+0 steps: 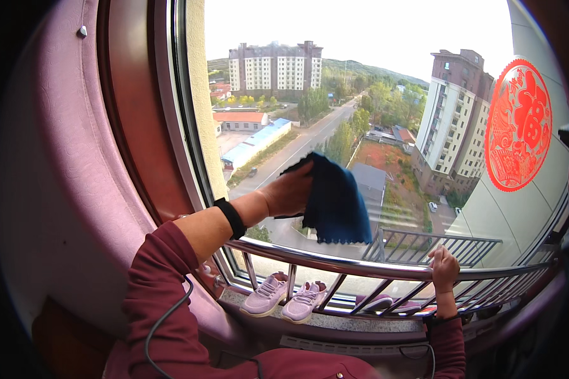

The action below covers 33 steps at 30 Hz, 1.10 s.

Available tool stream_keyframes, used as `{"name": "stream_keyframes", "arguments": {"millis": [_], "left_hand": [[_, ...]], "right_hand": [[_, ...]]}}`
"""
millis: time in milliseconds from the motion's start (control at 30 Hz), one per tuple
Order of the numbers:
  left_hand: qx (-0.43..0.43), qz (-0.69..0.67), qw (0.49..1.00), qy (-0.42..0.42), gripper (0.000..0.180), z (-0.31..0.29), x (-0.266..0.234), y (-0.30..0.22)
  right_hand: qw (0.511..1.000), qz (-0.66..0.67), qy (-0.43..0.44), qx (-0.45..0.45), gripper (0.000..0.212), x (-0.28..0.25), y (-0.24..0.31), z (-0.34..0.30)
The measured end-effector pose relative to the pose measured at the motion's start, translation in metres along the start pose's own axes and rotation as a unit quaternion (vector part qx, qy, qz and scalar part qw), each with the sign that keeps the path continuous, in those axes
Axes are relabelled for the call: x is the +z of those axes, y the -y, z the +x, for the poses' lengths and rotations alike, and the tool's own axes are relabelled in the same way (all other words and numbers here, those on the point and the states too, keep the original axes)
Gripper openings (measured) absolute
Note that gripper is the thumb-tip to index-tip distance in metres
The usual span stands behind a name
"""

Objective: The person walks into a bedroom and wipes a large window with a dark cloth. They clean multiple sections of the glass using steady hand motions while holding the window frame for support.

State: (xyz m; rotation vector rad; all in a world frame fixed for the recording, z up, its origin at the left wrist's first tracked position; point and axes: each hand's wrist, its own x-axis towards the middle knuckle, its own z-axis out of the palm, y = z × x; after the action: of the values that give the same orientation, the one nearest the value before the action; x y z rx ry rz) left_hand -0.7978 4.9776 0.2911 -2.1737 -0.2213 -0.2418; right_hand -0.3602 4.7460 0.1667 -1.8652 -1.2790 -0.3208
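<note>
My left hand (pixel 291 191) is stretched out over the railing with its fingers closed on a dark blue cloth (pixel 337 201). The cloth hangs to the right of the hand in front of the window glass (pixel 278 139), its lower edge scalloped. Whether it presses on the pane I cannot tell. On the right, my right hand (pixel 445 268) is curled round the shiny metal top rail (pixel 373 269). Its fingers bend over the bar, partly hidden from view.
A pair of pale lilac sneakers (pixel 265 295) stands on the speckled stone sill (pixel 360 323) below the rail, with darker shoes (pixel 385 304) further right. A pink curtain (pixel 76 120) hangs at the left beside the brown frame (pixel 133 95). A red round paper decoration (pixel 520 126) is on the glass.
</note>
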Motion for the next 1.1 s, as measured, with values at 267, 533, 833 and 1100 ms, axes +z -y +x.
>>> {"name": "stream_keyframes", "arguments": {"millis": [267, 533, 833, 1100], "left_hand": [[0.087, -0.015, 0.993, 0.075, 0.015, 0.003, -0.013, 0.024], [-0.261, 0.104, 0.939, -0.2, 0.046, 0.035, -0.098, 0.157], [-0.182, 0.01, 0.963, -0.198, 0.053, 0.075, -0.042, 0.038], [0.1, 0.007, 0.989, 0.106, 0.027, 0.08, -0.034, -0.024]], "right_hand": [[1.0, -0.005, -0.001, 0.007, 0.045, 0.0, -0.001, 0.0], [1.0, -0.012, -0.007, -0.001, 0.044, 0.0, 0.003, 0.0], [1.0, -0.023, -0.006, 0.004, 0.045, 0.0, 0.003, 0.001], [1.0, -0.015, 0.005, 0.013, 0.045, -0.002, 0.002, 0.0]]}}
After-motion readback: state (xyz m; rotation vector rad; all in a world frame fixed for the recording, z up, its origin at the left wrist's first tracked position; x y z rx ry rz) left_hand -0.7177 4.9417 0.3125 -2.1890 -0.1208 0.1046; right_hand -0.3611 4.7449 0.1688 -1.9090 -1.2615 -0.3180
